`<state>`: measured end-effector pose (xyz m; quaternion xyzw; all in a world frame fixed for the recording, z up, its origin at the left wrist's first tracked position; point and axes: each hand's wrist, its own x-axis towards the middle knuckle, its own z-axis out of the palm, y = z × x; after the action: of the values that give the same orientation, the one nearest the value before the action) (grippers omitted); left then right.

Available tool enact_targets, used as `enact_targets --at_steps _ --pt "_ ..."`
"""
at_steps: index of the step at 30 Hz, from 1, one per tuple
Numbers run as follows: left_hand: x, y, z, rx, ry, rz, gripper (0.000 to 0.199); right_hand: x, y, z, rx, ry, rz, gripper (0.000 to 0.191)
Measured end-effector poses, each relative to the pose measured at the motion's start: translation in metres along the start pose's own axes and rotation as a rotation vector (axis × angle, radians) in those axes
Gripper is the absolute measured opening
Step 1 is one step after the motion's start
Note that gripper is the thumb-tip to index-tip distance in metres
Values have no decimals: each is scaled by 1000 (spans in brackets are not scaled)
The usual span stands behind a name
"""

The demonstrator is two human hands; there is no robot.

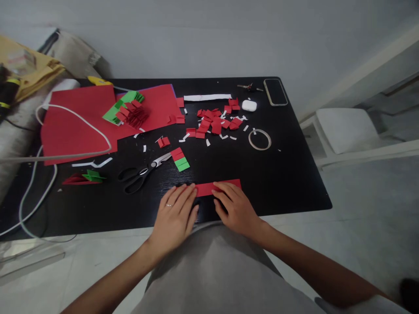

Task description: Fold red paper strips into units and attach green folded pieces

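Note:
A red paper strip point(204, 189) lies flat near the front edge of the black table. My left hand point(176, 211) rests over its left end, fingers stretched out on the paper and a ring on one of them. On the strip's right half lie the fingertips of my right hand point(234, 207), extended and slightly bent. Just beyond the strip sits a small folded red and green paper piece point(180, 159), touching the tip of black-handled scissors point(144, 172). Both hands lie flat, and neither grips the paper.
Folded red pieces point(214, 122) and white scraps are scattered behind. Large red sheets point(78, 126) lie left, bearing a red and green folded stack point(132, 114). A tape ring point(259, 139), white case point(249, 105) and phone point(275, 92) are right. A white cable point(81, 114) loops at left.

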<state>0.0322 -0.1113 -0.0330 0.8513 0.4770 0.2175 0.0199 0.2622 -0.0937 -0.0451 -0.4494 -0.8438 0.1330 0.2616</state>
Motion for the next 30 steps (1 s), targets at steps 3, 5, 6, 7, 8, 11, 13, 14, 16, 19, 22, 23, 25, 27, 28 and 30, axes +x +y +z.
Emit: enact_targets --at_steps 3,5,6,7,8,11,13,14,16,19,22,23,25,27,28,30 --pt "2 13 10 -7 -88 23 51 1 0 0 -24 1 -14 25" --pt "2 18 15 -5 -125 12 57 1 0 0 -36 7 -17 25" --pt "1 19 16 -3 -132 2 59 1 0 0 -38 10 -16 24" --pt "-1 18 16 -1 -133 -12 60 1 -1 0 -38 12 -13 24" --pt "-3 17 15 1 -130 -27 61 1 -1 0 -36 14 -9 24" --pt "-12 7 8 9 -115 -64 62 1 -2 0 -23 22 1 24" --pt "-19 -1 2 26 -97 -86 63 1 -2 0 -14 28 3 23" --pt "-22 -5 -1 41 -81 -100 62 1 -2 0 -10 32 3 23" --pt "-28 -13 -5 71 -60 -130 60 1 -2 1 -2 36 5 23" --pt "-32 -21 -9 73 -47 -146 55 0 -2 1 2 29 11 24" --pt "-29 -23 -8 57 -27 -170 50 1 -2 2 -12 -1 14 25" --pt "-26 -21 -6 58 -5 -180 50 1 -3 2 -20 -11 15 26" --pt "-19 -13 0 63 37 -182 52 1 -4 4 -44 -26 18 29" --pt "-12 0 9 59 11 -145 53 1 -5 6 -82 -45 14 35" --pt "-9 8 13 45 -23 -110 53 0 -5 7 -102 -57 11 38" --pt "-5 20 22 7 -83 -43 54 -1 -6 8 -134 -85 6 44"
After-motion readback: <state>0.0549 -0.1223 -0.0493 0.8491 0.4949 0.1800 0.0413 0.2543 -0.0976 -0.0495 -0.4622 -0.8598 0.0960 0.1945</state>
